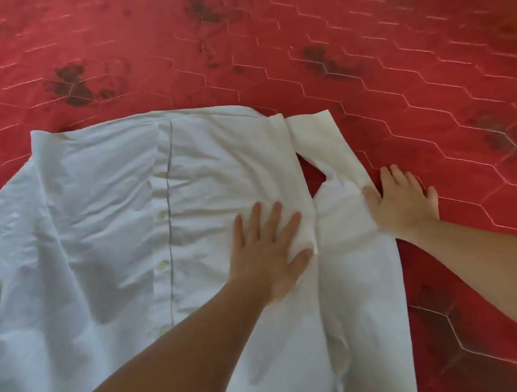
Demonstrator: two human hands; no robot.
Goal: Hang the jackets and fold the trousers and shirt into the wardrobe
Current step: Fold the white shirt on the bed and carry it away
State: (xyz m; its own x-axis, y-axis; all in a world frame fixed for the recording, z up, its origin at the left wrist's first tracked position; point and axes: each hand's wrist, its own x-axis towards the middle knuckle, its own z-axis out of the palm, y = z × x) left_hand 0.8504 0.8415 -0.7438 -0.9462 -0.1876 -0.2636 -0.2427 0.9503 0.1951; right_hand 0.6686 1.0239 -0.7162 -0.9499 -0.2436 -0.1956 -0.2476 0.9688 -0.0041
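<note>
The left hand [269, 249] lies flat, fingers straight, pressing the white button-up shirt [108, 218] spread on the red quilted bedspread [303, 43], while the right hand [403, 201], fingers splayed, rests at the folded sleeve's [336, 167] edge.

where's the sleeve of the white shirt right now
In the head view, the white cotton shirt's sleeve lies along the body's right edge on the red quilted bedspread, between the left hand and the right hand.

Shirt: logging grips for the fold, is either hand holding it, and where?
Neither grips. Left hand presses flat on the shirt front; right hand rests open at its sleeve edge.
</note>
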